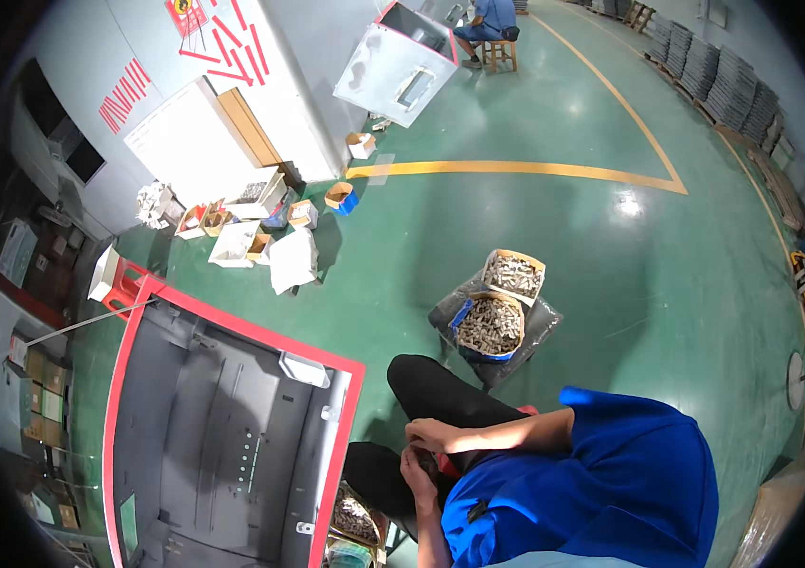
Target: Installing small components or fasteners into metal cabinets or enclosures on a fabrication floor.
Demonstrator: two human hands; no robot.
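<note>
My right hand [433, 435] and my left hand [419, 475] meet in front of me, close above my knees. The fingers of both are curled together; whatever lies between them is too small and too hidden to name. Just beyond my knees, a bag-lined blue carton [489, 325] and a white carton [514, 275] hold many small greyish cylindrical parts. Both cartons rest on a support covered with black plastic [542, 325]. Low beside my left leg, another container of small parts [355, 519] is partly hidden by the cabinet.
At my left stands a large open grey metal cabinet [232, 417] with a red rim. A red stool [123, 287] is behind it. Cartons and a white-covered stool [294, 261] line the wall. Farther off are another metal housing [401, 64] and a seated person [495, 19].
</note>
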